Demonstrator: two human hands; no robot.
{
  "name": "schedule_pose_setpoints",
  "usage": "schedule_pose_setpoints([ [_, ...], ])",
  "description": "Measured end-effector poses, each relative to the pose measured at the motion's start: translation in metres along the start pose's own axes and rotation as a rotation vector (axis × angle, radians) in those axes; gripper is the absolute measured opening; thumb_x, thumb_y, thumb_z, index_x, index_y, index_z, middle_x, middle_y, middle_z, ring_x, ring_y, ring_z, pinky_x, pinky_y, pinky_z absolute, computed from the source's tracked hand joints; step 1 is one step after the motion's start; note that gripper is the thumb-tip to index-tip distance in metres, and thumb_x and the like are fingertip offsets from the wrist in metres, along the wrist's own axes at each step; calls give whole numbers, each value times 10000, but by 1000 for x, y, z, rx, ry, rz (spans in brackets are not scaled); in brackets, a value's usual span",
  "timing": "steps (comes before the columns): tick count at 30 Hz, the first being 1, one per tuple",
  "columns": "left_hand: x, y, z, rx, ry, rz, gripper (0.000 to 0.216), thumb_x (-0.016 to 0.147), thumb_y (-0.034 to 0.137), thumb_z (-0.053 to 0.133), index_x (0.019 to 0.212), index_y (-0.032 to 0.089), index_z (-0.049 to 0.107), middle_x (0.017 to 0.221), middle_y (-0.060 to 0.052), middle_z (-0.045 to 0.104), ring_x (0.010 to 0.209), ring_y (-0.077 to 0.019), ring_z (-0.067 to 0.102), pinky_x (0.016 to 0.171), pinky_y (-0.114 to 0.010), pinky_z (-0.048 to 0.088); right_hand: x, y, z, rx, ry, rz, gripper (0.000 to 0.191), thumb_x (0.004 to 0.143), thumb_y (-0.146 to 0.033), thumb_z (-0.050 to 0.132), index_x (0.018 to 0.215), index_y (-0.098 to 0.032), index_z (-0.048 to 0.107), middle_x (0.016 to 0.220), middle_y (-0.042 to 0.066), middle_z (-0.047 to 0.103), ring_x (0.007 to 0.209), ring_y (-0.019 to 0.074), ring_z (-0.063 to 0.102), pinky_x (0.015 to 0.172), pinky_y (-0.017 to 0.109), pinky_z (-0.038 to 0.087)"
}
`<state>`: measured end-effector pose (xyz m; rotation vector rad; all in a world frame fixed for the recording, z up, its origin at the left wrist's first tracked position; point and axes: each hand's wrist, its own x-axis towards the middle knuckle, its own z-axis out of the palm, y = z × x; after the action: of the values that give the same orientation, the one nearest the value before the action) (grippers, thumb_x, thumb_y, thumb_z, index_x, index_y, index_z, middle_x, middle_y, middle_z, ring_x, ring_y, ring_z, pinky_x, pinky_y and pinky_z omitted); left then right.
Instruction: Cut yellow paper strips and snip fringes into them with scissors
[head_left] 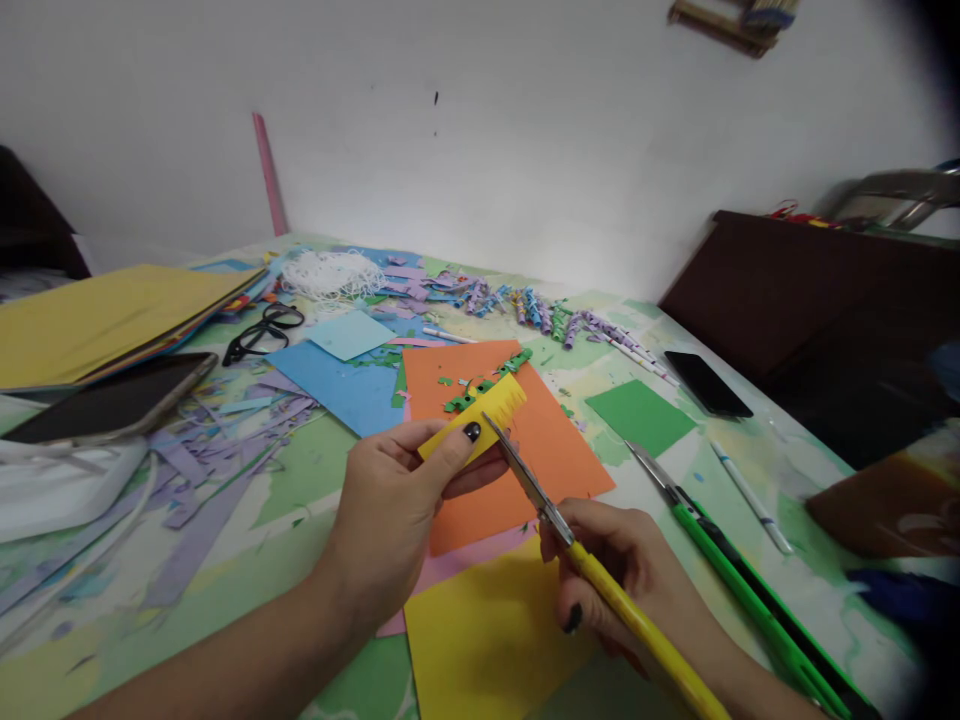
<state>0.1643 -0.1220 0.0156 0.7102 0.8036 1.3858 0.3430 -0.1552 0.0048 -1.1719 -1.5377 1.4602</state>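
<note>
My left hand [405, 490] pinches a yellow paper strip [480, 415] between thumb and fingers. Short slits run along the strip's right end, making a fringe. In my right hand [615, 560] are scissors [536, 490] with a long yellow handle, their blade tips touching the strip's lower edge beside my left thumb. Beneath my hands lie an orange paper sheet [480, 520] and a yellow paper sheet [480, 630]. Just behind the strip rests a curled green paper piece [517, 360].
A green utility knife [750, 580] lies at right, blade showing, near a green paper square [641, 418] and a phone [707, 384]. Left are glasses [266, 332], another phone [112, 395] and purple paper scraps [202, 465]. White string [330, 275] and paper curls [532, 308] line the back.
</note>
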Motion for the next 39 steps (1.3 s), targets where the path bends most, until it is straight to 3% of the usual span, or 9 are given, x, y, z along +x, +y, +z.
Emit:
schedule_pose_setpoints([
  [6,0,0,0,3,2,-2,114,731,225,743,762,116,743,821,-85,756,810,-224,719,774,-319,597,-1,-5,-1,-28,21,46,436,567,-439,843,634,-168,509,466,-71,443,368,31,305,326,165,203],
  [16,2,1,2,20,-8,-8,120,753,238,724,778,122,741,855,-82,758,822,-212,715,774,-299,590,-1,-11,1,19,-31,30,551,522,-602,808,677,-174,499,492,-74,430,427,48,298,393,178,272],
  [24,0,0,1,27,-3,-5,127,754,242,722,785,121,742,847,-88,759,819,-217,717,791,-314,587,-1,-16,1,32,-48,50,503,546,-536,823,691,-175,504,501,-72,449,420,44,300,382,170,260],
  [31,2,0,1,29,-4,4,127,764,250,716,775,127,741,843,-80,759,820,-213,718,811,-318,582,-1,-14,3,43,-40,46,472,548,-499,829,669,-194,489,486,-72,449,412,58,335,409,187,325],
  [39,1,-1,0,32,5,5,129,755,257,723,777,131,742,848,-82,761,834,-225,718,839,-343,576,0,-16,4,53,-19,77,508,527,-550,819,623,-191,473,461,-62,483,360,34,285,330,176,195],
])
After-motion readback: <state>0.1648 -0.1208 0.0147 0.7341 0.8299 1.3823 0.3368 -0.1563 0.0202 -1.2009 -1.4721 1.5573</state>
